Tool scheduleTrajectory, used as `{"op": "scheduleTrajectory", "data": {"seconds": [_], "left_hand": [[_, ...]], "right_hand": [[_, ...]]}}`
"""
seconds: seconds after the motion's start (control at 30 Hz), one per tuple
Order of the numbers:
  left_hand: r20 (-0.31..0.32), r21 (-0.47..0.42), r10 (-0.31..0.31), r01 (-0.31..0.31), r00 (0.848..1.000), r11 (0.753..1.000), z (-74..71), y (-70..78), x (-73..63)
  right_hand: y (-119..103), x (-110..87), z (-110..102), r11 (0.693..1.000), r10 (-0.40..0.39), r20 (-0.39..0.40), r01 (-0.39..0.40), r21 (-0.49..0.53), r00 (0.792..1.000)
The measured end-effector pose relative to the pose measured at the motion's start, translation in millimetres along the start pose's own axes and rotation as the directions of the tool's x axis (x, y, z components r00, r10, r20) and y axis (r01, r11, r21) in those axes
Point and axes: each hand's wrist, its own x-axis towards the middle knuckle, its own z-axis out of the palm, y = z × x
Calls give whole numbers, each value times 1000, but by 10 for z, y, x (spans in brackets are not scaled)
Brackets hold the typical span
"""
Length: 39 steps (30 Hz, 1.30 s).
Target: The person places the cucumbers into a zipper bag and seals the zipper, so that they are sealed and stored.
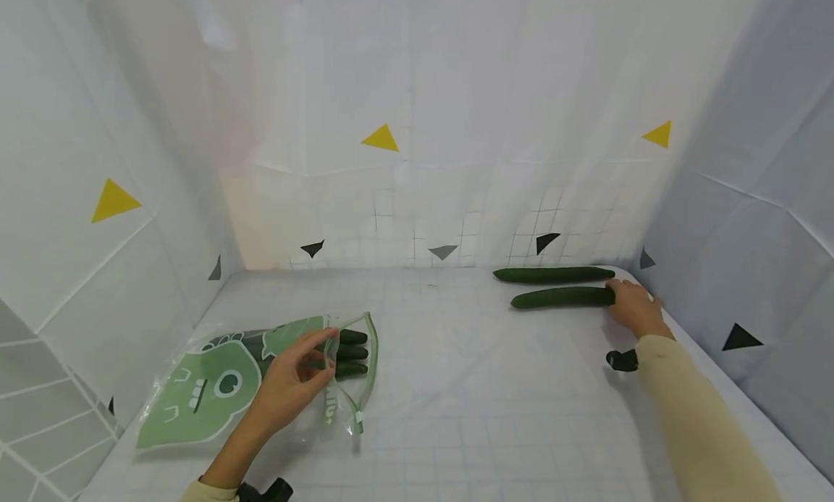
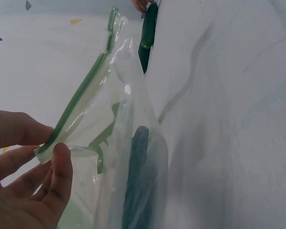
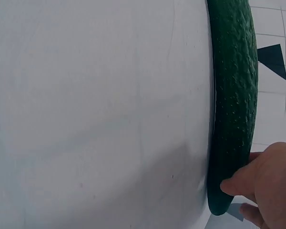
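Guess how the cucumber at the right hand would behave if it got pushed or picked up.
The cucumber is probably stiff, since it lies nearly straight along its length. Pushed sideways, it might roll, being long and rounded on a flat white surface. Its bumpy skin may give the right hand some grip.

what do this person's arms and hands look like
The left hand and right hand wear no gloves. A plain, pale yellow long sleeve covers the right arm; only a matching cuff shows on the left. A small black device sits at the left wrist, another black device at the right.
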Motion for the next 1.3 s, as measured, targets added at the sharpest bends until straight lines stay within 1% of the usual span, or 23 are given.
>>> {"op": "scheduleTrajectory", "data": {"seconds": [0.17, 0.27, 0.33, 0.4, 0.57, 0.73, 0.8, 0.93, 1.03, 1.13, 1.3], "left_hand": [[-2, 2, 2, -2, 1000, 1000, 5, -5, -2], [0, 1, -2, 2, 1000, 1000, 5, 1, 1], [1, 3, -6, 6, 1000, 1000, 4, 8, 2], [1, 6, -12, 12, 1000, 1000, 3, 14, 1], [-1, 4, -16, 16, 1000, 1000, 7, 15, -5], [6, -2, -4, 4, 1000, 1000, 15, 5, -4], [8, -6, 4, -4, 1000, 1000, 16, 3, 2], [10, -12, 13, -13, 1000, 1000, 11, 5, 15], [10, -7, 6, -6, 1000, 1000, 4, 7, 16], [4, -4, -4, 4, 1000, 1000, -3, 8, 12], [4, -18, -7, 7, 1000, 1000, -2, 3, 3]], "right_hand": [[148, -15, -27, 999, -8, 12, 8, 34, 1000], [232, -35, -49, 998, -50, 18, 49, 37, 999], [269, -59, -62, 996, -91, 22, 90, 16, 996], [293, -87, -72, 993, -115, 30, 116, -27, 993], [346, -146, -90, 987, -121, 53, 126, -97, 991], [463, -184, -78, 968, -215, 34, 217, -128, 976], [525, -205, -64, 965, -231, 45, 234, -121, 972], [609, -259, -45, 969, -227, 63, 232, -80, 972], [618, -301, -46, 973, -218, 59, 222, -60, 974], [598, -338, -50, 975, -212, 51, 215, -61, 976], [506, -404, -54, 965, -245, 12, 245, -91, 969]]}}
